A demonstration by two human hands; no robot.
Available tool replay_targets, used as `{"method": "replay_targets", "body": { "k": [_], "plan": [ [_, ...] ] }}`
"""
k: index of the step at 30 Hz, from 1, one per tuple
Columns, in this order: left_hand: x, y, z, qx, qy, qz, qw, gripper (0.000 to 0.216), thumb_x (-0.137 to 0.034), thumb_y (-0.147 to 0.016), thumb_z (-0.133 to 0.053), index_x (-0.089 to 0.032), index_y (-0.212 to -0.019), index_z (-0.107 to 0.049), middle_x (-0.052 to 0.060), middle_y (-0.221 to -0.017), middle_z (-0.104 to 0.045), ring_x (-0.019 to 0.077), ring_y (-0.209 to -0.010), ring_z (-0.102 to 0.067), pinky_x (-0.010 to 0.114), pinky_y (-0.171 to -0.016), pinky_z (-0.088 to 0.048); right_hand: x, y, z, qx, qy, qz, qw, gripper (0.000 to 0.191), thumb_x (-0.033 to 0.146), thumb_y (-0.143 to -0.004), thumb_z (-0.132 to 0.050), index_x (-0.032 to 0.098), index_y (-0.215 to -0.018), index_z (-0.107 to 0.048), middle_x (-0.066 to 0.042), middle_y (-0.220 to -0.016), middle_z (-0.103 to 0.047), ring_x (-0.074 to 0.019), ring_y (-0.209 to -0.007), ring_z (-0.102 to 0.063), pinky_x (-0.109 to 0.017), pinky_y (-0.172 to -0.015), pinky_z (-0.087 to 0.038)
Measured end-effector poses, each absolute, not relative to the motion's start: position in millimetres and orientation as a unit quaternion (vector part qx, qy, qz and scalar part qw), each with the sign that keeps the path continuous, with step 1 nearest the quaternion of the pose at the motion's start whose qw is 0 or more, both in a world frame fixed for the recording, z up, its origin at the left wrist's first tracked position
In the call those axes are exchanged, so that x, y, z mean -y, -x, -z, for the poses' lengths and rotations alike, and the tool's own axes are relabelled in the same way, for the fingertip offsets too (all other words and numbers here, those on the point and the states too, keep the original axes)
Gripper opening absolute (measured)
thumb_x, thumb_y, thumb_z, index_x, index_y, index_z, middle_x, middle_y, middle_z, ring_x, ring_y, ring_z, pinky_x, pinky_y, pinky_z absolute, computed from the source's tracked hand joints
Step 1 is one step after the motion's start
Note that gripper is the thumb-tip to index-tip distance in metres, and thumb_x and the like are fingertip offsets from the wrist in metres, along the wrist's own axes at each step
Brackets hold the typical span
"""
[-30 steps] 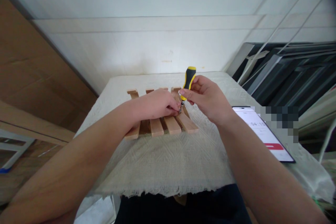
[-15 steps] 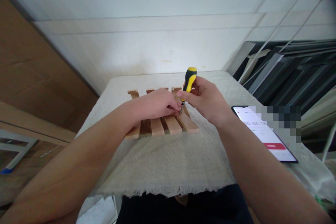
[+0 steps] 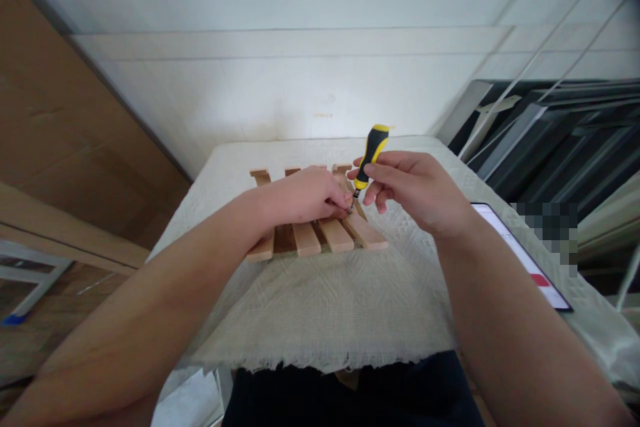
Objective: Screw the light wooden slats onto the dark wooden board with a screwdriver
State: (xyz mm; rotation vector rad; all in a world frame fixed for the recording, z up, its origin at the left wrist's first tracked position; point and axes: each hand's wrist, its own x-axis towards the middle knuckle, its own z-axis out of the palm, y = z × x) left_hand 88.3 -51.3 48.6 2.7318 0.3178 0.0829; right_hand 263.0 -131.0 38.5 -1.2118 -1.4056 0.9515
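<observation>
A yellow-and-black screwdriver [image 3: 372,152] leans to the right, its tip down at the rightmost slat of a small wooden slatted piece [image 3: 336,235]. My right hand [image 3: 417,183] holds the screwdriver by its handle between thumb and fingers, the lower fingers hanging loose. Across the slats lies my left hand [image 3: 315,195], its fingers pinched together beside the screwdriver's tip. Whatever sits between those fingertips is too small to make out. The left hand covers the middle of the slats.
Pale woven cloth [image 3: 320,307] covers the table under the wood. To the right, a phone [image 3: 520,253] lies partly behind my right forearm. Dark framed panels [image 3: 565,133] lean beyond the table's right side, and a large cardboard sheet [image 3: 75,113] stands at the left.
The screwdriver has tilted further to the right. My right hand has shifted right and its fingers have loosened around the handle. The left hand stays at the tip.
</observation>
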Motion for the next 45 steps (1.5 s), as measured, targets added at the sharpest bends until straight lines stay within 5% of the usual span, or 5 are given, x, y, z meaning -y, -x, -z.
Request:
{"method": "replay_targets", "body": {
  "k": [10, 25, 33, 45],
  "plan": [
    [54, -91, -51, -0.142, -0.975, -0.024, 0.171, 0.017, -0.015, -0.082, -0.058, -0.018, -0.073, -0.072, -0.003, -0.074, -0.070, 0.0077, -0.060, -0.055, 0.023, -0.062, -0.032, 125, -253, -30, 0.582, 0.530, -0.312, 0.533, 0.035, 0.043, -0.066, -0.079, 0.020, -0.074, -0.053, 0.001, -0.064, -0.060, -0.0101, -0.049, -0.050, -0.026, -0.044, -0.039],
    [53, -92, -51, -0.150, -0.976, -0.025, 0.153, 0.021, -0.017, -0.081, -0.058, -0.017, -0.063, -0.069, -0.004, -0.058, -0.063, 0.0067, -0.049, -0.045, 0.024, -0.056, -0.027, 125, -242, -25, 0.560, 0.562, -0.275, 0.543, 0.030, 0.041, -0.072, -0.073, 0.020, -0.074, -0.052, -0.001, -0.064, -0.063, -0.0133, -0.052, -0.059, -0.027, -0.047, -0.046],
    [57, -91, -54, -0.141, -0.976, -0.009, 0.164, 0.021, -0.016, -0.082, -0.056, -0.016, -0.063, -0.066, -0.004, -0.059, -0.062, 0.0069, -0.051, -0.046, 0.024, -0.057, -0.027, 130, -243, -29, 0.599, 0.625, -0.142, 0.480, 0.015, 0.031, -0.076, -0.062, 0.018, -0.072, -0.057, -0.002, -0.059, -0.060, -0.0139, -0.052, -0.052, -0.027, -0.048, -0.036],
    [54, -91, -52, -0.142, -0.974, 0.003, 0.177, 0.025, -0.017, -0.085, -0.055, -0.015, -0.062, -0.064, -0.003, -0.058, -0.060, 0.0074, -0.050, -0.042, 0.026, -0.055, -0.026, 129, -237, -32, 0.626, 0.631, -0.091, 0.449, 0.018, 0.033, -0.079, -0.057, 0.019, -0.067, -0.054, 0.002, -0.050, -0.051, -0.0112, -0.045, -0.042, -0.027, -0.046, -0.027]
  ]
}}
